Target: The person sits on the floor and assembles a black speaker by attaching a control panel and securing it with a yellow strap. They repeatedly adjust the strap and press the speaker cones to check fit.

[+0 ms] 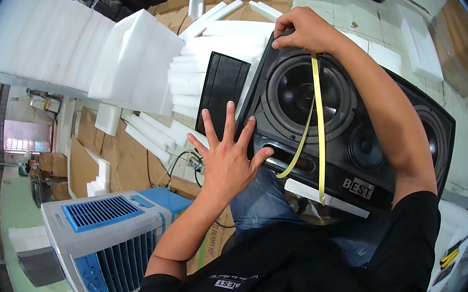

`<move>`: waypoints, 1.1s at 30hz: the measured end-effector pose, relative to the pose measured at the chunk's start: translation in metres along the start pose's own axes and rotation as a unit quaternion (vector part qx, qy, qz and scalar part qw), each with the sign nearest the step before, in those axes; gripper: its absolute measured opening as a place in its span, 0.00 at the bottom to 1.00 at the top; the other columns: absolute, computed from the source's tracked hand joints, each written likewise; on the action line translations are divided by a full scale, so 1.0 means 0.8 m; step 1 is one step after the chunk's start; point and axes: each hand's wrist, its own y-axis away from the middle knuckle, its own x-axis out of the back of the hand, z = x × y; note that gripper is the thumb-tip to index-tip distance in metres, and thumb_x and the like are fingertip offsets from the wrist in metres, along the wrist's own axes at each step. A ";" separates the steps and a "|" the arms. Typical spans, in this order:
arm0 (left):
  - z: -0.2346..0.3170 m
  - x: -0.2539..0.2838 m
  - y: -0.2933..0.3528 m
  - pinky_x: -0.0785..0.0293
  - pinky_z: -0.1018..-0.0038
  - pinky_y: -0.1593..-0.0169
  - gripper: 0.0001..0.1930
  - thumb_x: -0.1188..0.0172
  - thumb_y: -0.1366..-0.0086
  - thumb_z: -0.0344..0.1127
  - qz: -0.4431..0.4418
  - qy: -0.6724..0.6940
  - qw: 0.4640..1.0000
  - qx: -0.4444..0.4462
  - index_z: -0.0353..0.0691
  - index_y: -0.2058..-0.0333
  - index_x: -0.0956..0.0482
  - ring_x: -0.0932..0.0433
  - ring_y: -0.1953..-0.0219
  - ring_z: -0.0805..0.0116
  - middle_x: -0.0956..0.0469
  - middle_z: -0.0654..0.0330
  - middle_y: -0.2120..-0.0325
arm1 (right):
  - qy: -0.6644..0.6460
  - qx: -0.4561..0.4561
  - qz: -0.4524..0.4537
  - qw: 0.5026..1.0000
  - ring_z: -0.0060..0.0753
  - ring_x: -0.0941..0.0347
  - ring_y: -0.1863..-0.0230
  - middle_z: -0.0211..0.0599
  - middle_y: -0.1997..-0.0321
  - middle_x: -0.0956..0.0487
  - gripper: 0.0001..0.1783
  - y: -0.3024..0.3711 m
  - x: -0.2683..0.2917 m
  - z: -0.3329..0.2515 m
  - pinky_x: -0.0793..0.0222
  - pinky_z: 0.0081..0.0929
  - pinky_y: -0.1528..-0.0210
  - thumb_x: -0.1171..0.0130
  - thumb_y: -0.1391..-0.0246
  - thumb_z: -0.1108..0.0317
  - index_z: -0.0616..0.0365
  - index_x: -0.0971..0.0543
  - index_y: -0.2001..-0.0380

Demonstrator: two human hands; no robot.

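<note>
A large black speaker cabinet (339, 162) lies in front of me, its woofers and a smaller cone facing up. My left hand (224, 156) is spread wide at the cabinet's near left edge, with nothing in it. At the far left corner my right hand (308, 30) is closed, its fingers bent over the cabinet's edge. From under that hand a thin yellow strip (321, 127) hangs in two lengths across the woofer and past the slot-shaped port. The palm hides how the strip is held. Left of the cabinet stands a narrow black textured panel (223, 90).
White foam blocks (50, 38) are stacked at the left, with foam bars (151, 136) on cardboard (119, 162) below. A grey and blue air cooler (114, 236) stands near my left arm, close to loose cables. Yellow-handled tools (450, 257) lie at the right.
</note>
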 end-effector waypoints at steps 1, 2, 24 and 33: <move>-0.001 0.000 0.001 0.61 0.11 0.42 0.35 0.45 0.34 0.70 0.003 0.005 1.000 0.002 0.56 0.36 0.24 0.64 0.25 0.23 0.53 0.51 0.23 | 0.003 0.001 0.004 1.000 0.40 0.19 0.62 0.43 0.68 0.15 0.18 -0.003 -0.002 0.003 0.25 0.35 0.57 0.24 0.58 0.57 0.60 0.13 0.69; -0.002 -0.001 0.002 0.61 0.11 0.42 0.35 0.45 0.35 0.70 0.006 0.012 1.000 0.007 0.56 0.37 0.23 0.64 0.25 0.23 0.52 0.50 0.23 | -0.002 0.004 0.002 1.000 0.39 0.19 0.63 0.42 0.68 0.15 0.17 -0.007 -0.004 0.004 0.25 0.34 0.57 0.24 0.57 0.57 0.60 0.13 0.69; -0.094 0.036 -0.103 0.23 0.68 0.52 0.21 0.46 0.24 0.43 -0.006 0.765 0.643 -0.034 0.31 0.43 0.23 0.18 0.58 0.63 0.15 0.48 0.56 | -0.229 -0.136 0.127 0.956 0.15 0.29 0.75 0.25 0.74 0.22 0.11 0.089 0.074 -0.138 0.34 0.17 0.72 0.28 0.45 0.64 0.61 0.16 0.67; 0.015 0.038 -0.053 0.22 0.78 0.60 0.17 0.38 0.27 0.40 -0.006 0.750 0.662 0.008 0.31 0.51 0.16 0.19 0.66 0.77 0.13 0.57 0.66 | -0.483 -0.295 0.054 0.823 0.28 0.17 0.64 0.38 0.61 0.14 0.17 0.209 -0.094 -0.240 0.22 0.26 0.61 0.34 0.38 0.67 0.65 0.16 0.50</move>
